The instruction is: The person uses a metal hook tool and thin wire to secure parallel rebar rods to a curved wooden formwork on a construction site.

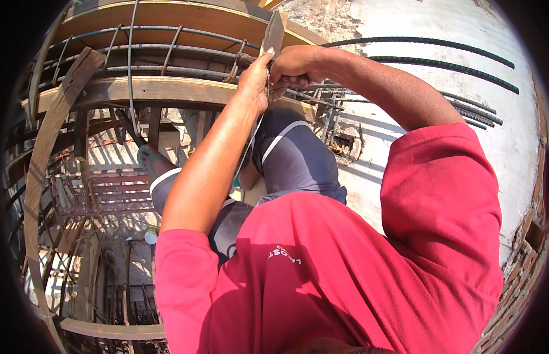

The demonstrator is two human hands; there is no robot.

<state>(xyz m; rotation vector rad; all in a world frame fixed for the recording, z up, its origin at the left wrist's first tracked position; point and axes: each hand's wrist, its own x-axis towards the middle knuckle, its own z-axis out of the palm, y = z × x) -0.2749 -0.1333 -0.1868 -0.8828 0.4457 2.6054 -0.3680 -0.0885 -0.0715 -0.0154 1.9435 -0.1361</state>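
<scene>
My left hand (pixel 254 81) is closed at the top edge of a wooden form, its thumb against the lower end of an upright wooden strip (pixel 274 30). A thin pale wire (pixel 267 88) runs out beside that thumb and hangs down past my knee. Right against it, my right hand (pixel 293 64) is curled into a fist; what lies inside its fingers is hidden. Both hands meet over the ends of steel reinforcing bars (pixel 198 52) tied with stirrups inside the wooden form (pixel 150 88). A short dark brown piece (pixel 245 61) sticks out beside my left hand.
Ribbed bars (pixel 440 42) jut out to the right over a pale concrete wall (pixel 487 153). A long curved board (pixel 41 153) and a thin upright rod (pixel 131 65) stand at the left. My sandalled foot (pixel 149 159) rests above an open drop with timbers and a white container (pixel 150 236).
</scene>
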